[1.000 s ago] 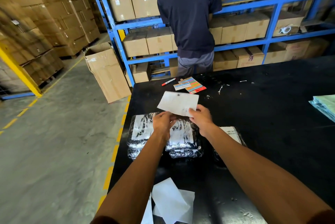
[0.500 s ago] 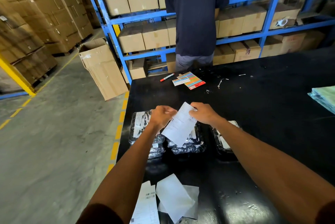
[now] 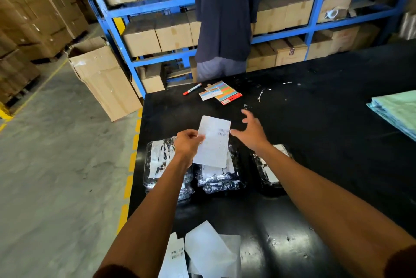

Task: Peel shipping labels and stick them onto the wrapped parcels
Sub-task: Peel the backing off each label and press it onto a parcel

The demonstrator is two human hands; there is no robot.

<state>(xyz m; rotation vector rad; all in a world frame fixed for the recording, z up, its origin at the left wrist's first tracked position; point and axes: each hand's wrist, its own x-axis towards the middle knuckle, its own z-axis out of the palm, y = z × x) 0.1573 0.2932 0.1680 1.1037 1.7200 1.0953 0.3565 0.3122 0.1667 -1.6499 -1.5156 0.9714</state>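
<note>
My left hand [image 3: 188, 143] pinches a white shipping label [image 3: 213, 141] by its left edge, held upright above the parcels with a barcode showing near its right side. My right hand [image 3: 252, 131] hovers just right of the label, fingers spread, holding nothing. Three shiny plastic-wrapped parcels lie on the black table [image 3: 315, 120]: the left parcel [image 3: 159, 160] has a white label on top, the middle parcel [image 3: 218, 178] sits partly under the held label, and the right parcel [image 3: 270, 169] is crossed by my right forearm.
Loose white label sheets and backing papers [image 3: 202, 253] lie at the table's near edge. A red marker [image 3: 191, 89] and colourful cards [image 3: 221, 93] sit at the far edge, folded green fabric [image 3: 398, 113] at right. A person stands at blue shelving [image 3: 225, 20] with cardboard boxes.
My right hand has let go of the label and opened beside it. The label has turned upright in my left hand, its printed side now showing.
</note>
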